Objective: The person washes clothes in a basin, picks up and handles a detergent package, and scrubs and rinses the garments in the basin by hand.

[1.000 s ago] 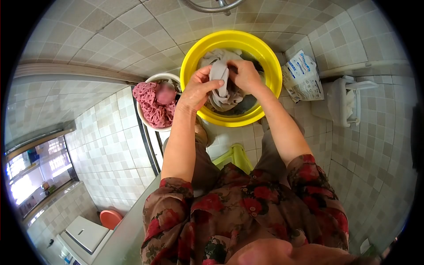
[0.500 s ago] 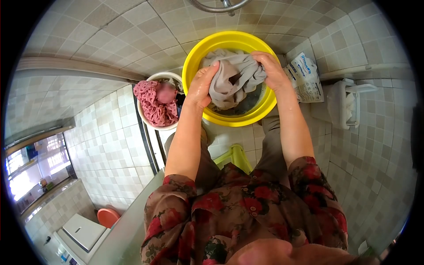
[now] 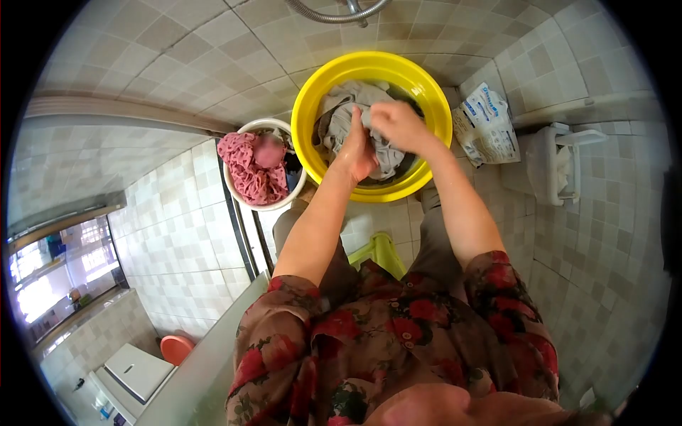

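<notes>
Both hands are over a yellow basin (image 3: 301,128), with a wet grey cloth (image 3: 355,92) bunched beneath and between them. My left hand (image 3: 357,148) is at the cloth's near side, thumb pointing up, the cloth held against its palm; its other fingers are partly hidden. Just to the right, my right hand (image 3: 399,126) is closed with curled fingers on the cloth, slightly blurred. The two hands are close together. Dark water shows around the cloth near the basin's right inner side.
Left of the basin stands a white bucket (image 3: 272,206) with a pink garment (image 3: 249,170). A detergent bag (image 3: 487,128) and a lidded bin (image 3: 540,167) are on the right. A green stool (image 3: 383,248) is between my legs; a shower hose (image 3: 320,15) hangs above.
My hands have come together from the cloth's two sides. The cloth, lifted and spread between them before, now lies lower and bunched in the basin. My right hand has curled closed.
</notes>
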Demonstrator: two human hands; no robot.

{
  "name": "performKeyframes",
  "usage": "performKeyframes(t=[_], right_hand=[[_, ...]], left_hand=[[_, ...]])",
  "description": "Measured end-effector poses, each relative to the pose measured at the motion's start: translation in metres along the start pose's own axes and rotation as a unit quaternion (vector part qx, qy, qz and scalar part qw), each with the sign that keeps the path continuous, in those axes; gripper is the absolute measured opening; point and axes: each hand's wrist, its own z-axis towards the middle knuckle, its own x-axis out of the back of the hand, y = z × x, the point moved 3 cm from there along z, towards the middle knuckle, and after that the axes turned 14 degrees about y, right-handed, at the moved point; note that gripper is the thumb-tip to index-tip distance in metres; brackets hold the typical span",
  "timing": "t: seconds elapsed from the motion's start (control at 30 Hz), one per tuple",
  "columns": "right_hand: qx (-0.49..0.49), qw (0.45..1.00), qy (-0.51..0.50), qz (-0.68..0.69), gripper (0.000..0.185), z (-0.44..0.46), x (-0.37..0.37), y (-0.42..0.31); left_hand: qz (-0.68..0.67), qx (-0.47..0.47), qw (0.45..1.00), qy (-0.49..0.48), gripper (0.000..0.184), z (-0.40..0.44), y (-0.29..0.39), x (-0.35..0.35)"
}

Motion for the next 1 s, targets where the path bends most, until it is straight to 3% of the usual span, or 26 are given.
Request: performKeyframes(t=[0.1, 0.13, 0.17, 0.23, 0.33, 0.53, 0.6, 0.67, 0.77, 0.83, 0.9, 1.0], right_hand=[[0.027, 0.997, 0.006, -0.077, 0.023, -0.018, -0.01, -0.013], [0.018, 0.996, 0.002, -0.088, 0.016, -0.019, -0.004, -0.025], [0.017, 0.996, 0.001, -0.089, 0.016, -0.021, -0.005, -0.028], [0.009, 0.99, 0.116, -0.077, 0.015, -0.023, -0.004, -0.034], [0.086, 0.971, 0.162, -0.153, 0.012, -0.029, -0.016, -0.041], [0.111, 0.944, 0.223, -0.214, 0.015, -0.024, -0.002, -0.044], [0.135, 0.935, 0.23, -0.231, 0.018, -0.022, 0.004, -0.039], [0.099, 0.961, 0.133, -0.22, 0.03, -0.025, 0.003, -0.031], [0.058, 0.964, 0.147, -0.216, 0.034, -0.035, 0.019, -0.039], [0.043, 0.963, 0.148, -0.22, 0.036, -0.041, 0.041, -0.049], [0.019, 0.981, 0.134, -0.14, 0.036, -0.048, 0.065, -0.057], [0.05, 0.978, 0.136, -0.151, 0.034, -0.067, 0.097, -0.035]], left_hand=[[-0.005, -0.016, 0.998, -0.061, 0.082, -0.007, 0.005, 0.0], [-0.06, 0.007, 0.993, -0.098, 0.064, -0.003, 0.01, 0.001], [-0.062, 0.007, 0.993, -0.098, 0.064, 0.006, 0.01, 0.003], [-0.035, -0.143, 0.988, -0.051, 0.046, 0.017, 0.018, 0.007], [-0.101, -0.129, 0.986, -0.029, 0.038, 0.028, 0.021, 0.01], [-0.112, -0.169, 0.979, -0.003, 0.024, 0.027, 0.018, 0.008], [-0.106, -0.142, 0.984, 0.026, 0.026, 0.007, 0.017, -0.001], [-0.061, -0.119, 0.987, 0.086, 0.034, 0.011, 0.012, 0.0], [-0.057, -0.095, 0.994, 0.016, 0.033, 0.019, 0.013, -0.013], [-0.05, -0.072, 0.996, 0.02, 0.033, 0.022, 0.003, -0.019], [-0.035, -0.089, 0.994, -0.056, 0.032, 0.023, -0.006, -0.03], [-0.024, -0.097, 0.994, -0.055, 0.034, 0.015, -0.015, -0.051]])
